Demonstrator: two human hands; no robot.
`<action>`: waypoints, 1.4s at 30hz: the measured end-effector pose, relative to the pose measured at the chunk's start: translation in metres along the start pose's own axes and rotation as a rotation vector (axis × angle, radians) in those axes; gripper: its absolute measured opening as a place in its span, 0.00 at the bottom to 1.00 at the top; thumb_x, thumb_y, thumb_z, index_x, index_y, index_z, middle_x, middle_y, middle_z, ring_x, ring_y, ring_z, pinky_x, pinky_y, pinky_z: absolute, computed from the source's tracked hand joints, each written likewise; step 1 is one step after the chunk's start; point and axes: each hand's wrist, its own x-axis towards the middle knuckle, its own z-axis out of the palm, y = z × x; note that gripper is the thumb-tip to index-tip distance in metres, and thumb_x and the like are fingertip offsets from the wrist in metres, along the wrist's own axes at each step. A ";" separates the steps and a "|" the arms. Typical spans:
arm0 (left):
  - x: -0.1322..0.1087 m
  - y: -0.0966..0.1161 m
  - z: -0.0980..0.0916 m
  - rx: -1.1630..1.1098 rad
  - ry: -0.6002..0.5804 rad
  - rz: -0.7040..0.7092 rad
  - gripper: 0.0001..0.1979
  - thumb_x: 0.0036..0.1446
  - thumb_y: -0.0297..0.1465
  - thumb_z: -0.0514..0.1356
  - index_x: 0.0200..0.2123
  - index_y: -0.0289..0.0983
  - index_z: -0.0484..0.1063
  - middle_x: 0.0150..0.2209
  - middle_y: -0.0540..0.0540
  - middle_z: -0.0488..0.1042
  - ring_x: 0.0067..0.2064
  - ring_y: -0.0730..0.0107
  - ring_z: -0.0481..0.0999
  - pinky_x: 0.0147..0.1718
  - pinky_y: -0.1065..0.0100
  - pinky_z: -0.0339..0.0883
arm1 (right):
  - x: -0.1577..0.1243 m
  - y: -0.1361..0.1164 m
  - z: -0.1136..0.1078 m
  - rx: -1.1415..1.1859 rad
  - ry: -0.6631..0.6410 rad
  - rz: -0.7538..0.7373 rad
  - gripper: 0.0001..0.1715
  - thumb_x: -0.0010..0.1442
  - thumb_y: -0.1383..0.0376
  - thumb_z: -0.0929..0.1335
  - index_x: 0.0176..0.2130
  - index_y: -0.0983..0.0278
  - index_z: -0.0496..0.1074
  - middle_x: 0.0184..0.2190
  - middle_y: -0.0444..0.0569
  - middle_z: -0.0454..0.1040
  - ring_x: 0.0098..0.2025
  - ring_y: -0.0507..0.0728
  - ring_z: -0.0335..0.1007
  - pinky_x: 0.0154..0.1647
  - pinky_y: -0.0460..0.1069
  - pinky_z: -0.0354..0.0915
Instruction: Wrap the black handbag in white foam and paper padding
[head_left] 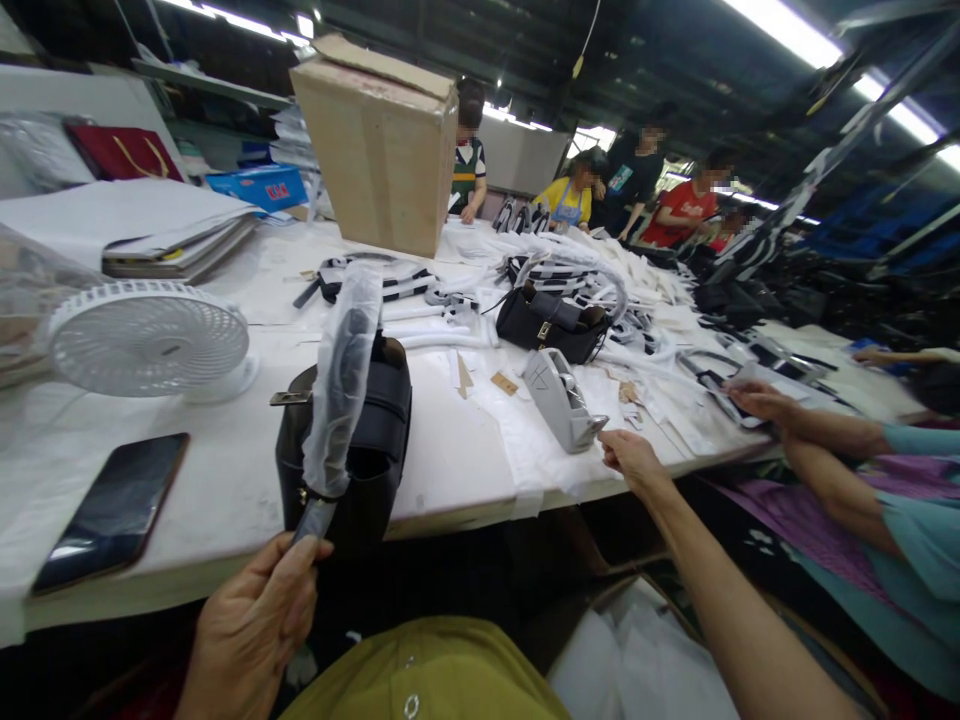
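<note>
My left hand [259, 610] is closed around the lower end of a dark handbag strap [315, 520], whose upper length is wrapped in a translucent white sleeve [345, 370]. The strap belongs to a black handbag [386, 400] standing at the table's front edge, partly hidden behind it. At the cutting end of a grey tape dispenser [559, 400], the fingers of my right hand [630, 458] are pinched together on the tape end. The tape itself is clear and hard to see.
A white fan [150, 340] and a phone [112, 510] are on the left. Behind are a tall carton [379, 150], another black handbag [555, 325] and piled wrapped straps. A co-worker's hands [765, 400] work close on the right; several people stand farther back.
</note>
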 end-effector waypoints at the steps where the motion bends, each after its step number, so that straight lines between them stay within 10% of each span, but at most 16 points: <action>1: 0.000 0.000 0.000 0.000 -0.011 0.004 0.23 0.37 0.45 0.73 0.30 0.34 0.74 0.13 0.59 0.56 0.14 0.83 0.53 0.10 0.81 0.48 | -0.001 0.003 -0.001 -0.024 0.012 0.004 0.13 0.41 0.60 0.72 0.17 0.61 0.65 0.14 0.42 0.65 0.17 0.50 0.56 0.20 0.48 0.58; 8: -0.002 -0.006 0.005 0.051 -0.063 0.067 0.23 0.46 0.49 0.68 0.30 0.33 0.73 0.14 0.60 0.52 0.15 0.85 0.48 0.13 0.81 0.44 | -0.056 -0.015 0.008 -0.071 -0.342 -0.067 0.17 0.45 0.53 0.74 0.21 0.63 0.71 0.19 0.44 0.67 0.23 0.53 0.60 0.28 0.50 0.61; 17: -0.006 -0.008 -0.002 0.220 -0.139 0.159 0.19 0.57 0.47 0.60 0.31 0.35 0.71 0.16 0.59 0.53 0.17 0.81 0.50 0.16 0.76 0.43 | -0.224 -0.098 0.147 0.071 -1.052 -0.143 0.19 0.54 0.51 0.73 0.24 0.62 0.69 0.20 0.41 0.65 0.24 0.51 0.58 0.27 0.46 0.58; 32: -0.005 0.005 -0.010 0.342 -0.210 0.310 0.17 0.60 0.42 0.59 0.27 0.35 0.72 0.21 0.53 0.64 0.23 0.77 0.57 0.21 0.75 0.52 | -0.254 -0.089 0.209 0.158 -0.764 -0.093 0.25 0.49 0.48 0.76 0.20 0.64 0.69 0.17 0.41 0.65 0.21 0.49 0.56 0.23 0.46 0.54; 42: -0.004 0.002 -0.008 -0.240 -0.423 -0.151 0.18 0.54 0.46 0.63 0.30 0.36 0.68 0.12 0.62 0.51 0.12 0.84 0.43 0.11 0.77 0.37 | -0.238 -0.092 0.199 0.085 -0.952 -0.070 0.21 0.50 0.50 0.76 0.26 0.66 0.76 0.23 0.45 0.73 0.26 0.51 0.63 0.29 0.47 0.60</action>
